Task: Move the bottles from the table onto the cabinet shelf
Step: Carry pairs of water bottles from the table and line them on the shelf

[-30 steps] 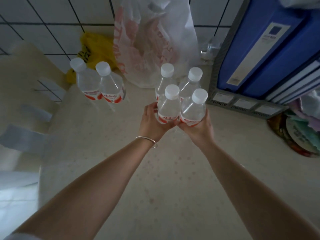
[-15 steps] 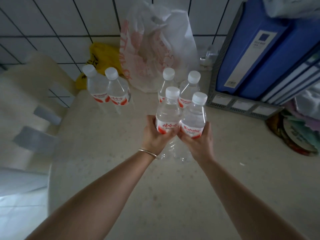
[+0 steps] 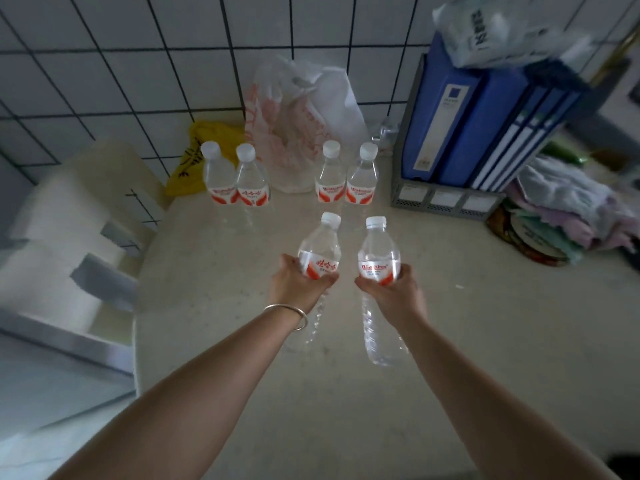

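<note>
Left hand [image 3: 294,284] wrapped around the label band of one clear water bottle [image 3: 320,247], centre frame, tilted slightly right, lifted off the table [image 3: 485,341]. Right hand [image 3: 393,294] closed around a second bottle [image 3: 379,251], upright, just beside the first, not touching it. Both bottles white-capped, clear liquid inside.

Four more bottles stand on the table toward the upper centre: one pair [image 3: 237,178] at left, another pair [image 3: 346,178] right of it, each pair side by side and touching.

Behind them, against the tiled wall: white plastic bag [image 3: 301,123], contents unreadable; yellow bag [image 3: 204,147] to its left. Upper right: grey file rack [image 3: 443,197] holding blue binders [image 3: 460,116]. Bangle [image 3: 289,311] on left wrist.
</note>
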